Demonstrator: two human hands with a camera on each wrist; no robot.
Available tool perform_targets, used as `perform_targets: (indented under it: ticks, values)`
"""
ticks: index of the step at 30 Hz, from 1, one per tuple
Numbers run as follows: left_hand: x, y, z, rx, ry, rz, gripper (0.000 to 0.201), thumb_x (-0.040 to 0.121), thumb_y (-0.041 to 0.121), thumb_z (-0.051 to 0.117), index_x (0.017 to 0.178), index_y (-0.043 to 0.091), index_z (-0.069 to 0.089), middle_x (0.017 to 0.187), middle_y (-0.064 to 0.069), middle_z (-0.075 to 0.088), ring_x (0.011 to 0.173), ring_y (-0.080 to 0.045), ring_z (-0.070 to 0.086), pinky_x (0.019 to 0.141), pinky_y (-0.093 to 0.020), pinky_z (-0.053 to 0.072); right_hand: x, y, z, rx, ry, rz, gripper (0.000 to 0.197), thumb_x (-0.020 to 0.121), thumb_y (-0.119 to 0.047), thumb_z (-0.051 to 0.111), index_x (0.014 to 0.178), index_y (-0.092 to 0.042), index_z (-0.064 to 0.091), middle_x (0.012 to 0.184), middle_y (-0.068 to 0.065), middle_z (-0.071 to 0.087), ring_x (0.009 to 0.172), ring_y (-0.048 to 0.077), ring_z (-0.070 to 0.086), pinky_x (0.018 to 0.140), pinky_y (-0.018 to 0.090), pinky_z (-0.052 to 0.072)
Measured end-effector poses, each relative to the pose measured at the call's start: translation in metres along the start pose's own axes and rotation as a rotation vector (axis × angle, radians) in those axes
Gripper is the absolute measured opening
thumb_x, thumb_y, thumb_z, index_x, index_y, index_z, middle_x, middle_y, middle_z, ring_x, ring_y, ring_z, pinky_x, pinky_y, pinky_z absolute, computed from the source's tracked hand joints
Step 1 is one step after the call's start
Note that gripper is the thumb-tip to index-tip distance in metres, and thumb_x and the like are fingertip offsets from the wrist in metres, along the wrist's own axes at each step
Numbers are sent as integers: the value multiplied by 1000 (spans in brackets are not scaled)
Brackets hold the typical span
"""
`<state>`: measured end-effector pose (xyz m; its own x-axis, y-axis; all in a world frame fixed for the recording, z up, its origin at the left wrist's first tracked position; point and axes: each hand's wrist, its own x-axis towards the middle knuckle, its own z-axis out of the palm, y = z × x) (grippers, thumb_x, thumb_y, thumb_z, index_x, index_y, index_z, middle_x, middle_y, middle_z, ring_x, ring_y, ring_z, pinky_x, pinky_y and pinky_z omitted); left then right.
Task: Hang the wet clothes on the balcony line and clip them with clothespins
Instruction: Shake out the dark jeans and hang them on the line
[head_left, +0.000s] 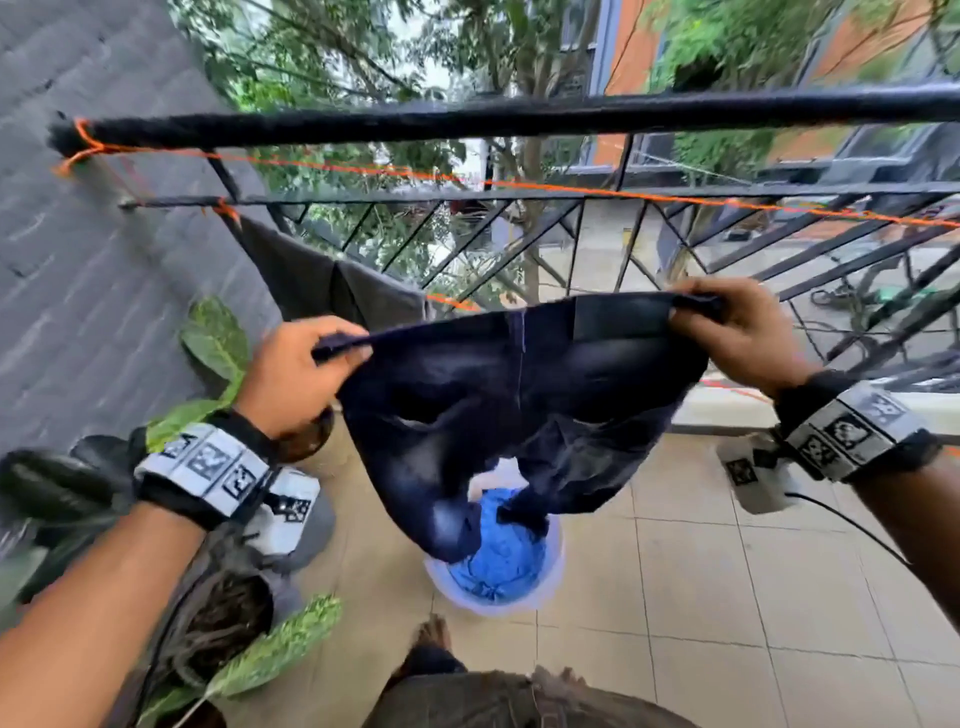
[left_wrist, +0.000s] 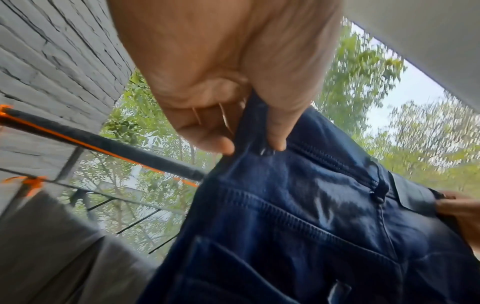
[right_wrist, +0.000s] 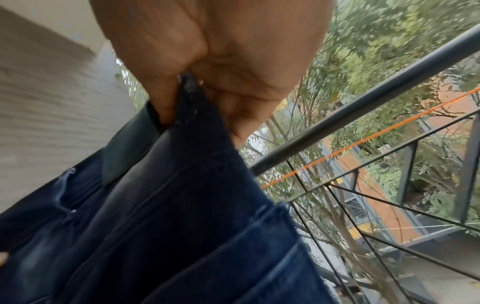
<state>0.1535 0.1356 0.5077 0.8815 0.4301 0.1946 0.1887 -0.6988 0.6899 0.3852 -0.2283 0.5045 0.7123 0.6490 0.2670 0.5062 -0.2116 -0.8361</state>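
A pair of wet dark blue jeans hangs spread by its waistband between my two hands, below the railing. My left hand pinches the waistband's left end, thumb on top; up close the jeans run out from under that left hand. My right hand grips the right end, and the wrist view shows the right hand clamped on the jeans. An orange line runs along the black railing. A grey garment hangs on a lower orange line at left.
A white bucket with blue cloth inside stands on the tiled floor under the jeans. Potted plants crowd the left side by the grey brick wall. No clothespins are visible.
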Motion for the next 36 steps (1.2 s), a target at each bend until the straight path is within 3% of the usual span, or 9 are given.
perform_targets:
  ticks: [3,7,11,16,19,21,27,31,36]
  values:
    - [65,30,-18,-82,140,58,20,84,14,77,85,29,64,66,43,60,65,22,54,67,-3,40,37,-8,-11,42,273,-45,16,85,-19,60,92,-32,65,76,-34,64,73,-17,54,74,8,40]
    - [156,44,-20,-141,167,119,21,79,29,80,84,35,61,73,16,63,65,8,53,65,-8,40,101,2,-20,-18,508,33,15,86,-21,61,82,-35,59,68,-34,60,66,-17,50,70,9,38]
    - [241,12,22,-117,60,131,19,71,49,73,73,35,60,71,2,62,57,6,48,58,-20,41,151,51,-19,-182,581,177,13,83,-27,64,96,-30,62,76,-15,61,66,-15,52,71,10,41]
    - [312,-19,87,-46,-167,145,23,77,42,78,90,23,75,80,-2,71,73,-16,61,68,-31,48,161,120,-19,-367,539,525,36,80,-32,74,103,-5,73,90,12,69,81,13,55,60,9,39]
    - [331,-26,117,-2,-266,196,26,81,31,79,100,14,76,94,-6,74,86,-19,65,74,-24,43,151,147,-11,-427,447,710,39,78,-31,77,99,2,70,90,20,69,81,16,55,56,25,38]
    - [336,-33,136,21,-338,227,28,81,31,78,104,16,75,100,-8,75,93,-23,67,80,-28,47,144,162,-3,-406,404,829,43,75,-34,78,98,0,69,86,15,64,80,17,55,49,13,38]
    - [320,-71,180,153,-590,265,36,82,10,72,117,15,63,107,-10,72,101,-32,66,88,-34,45,117,202,32,-394,207,1153,41,78,-23,80,116,-18,65,104,16,68,89,28,63,76,34,53]
    - [308,-101,190,344,-858,251,63,85,15,72,142,7,46,140,-17,53,129,-33,50,108,-34,34,95,196,58,-375,-8,1164,53,83,-24,77,130,-26,51,103,8,63,86,28,61,69,31,50]
    - [283,-131,169,525,-981,295,49,83,48,63,126,25,64,124,-7,67,114,-31,62,96,-43,48,43,163,67,-550,-278,996,40,83,-32,76,120,-21,65,109,6,70,98,26,65,79,27,43]
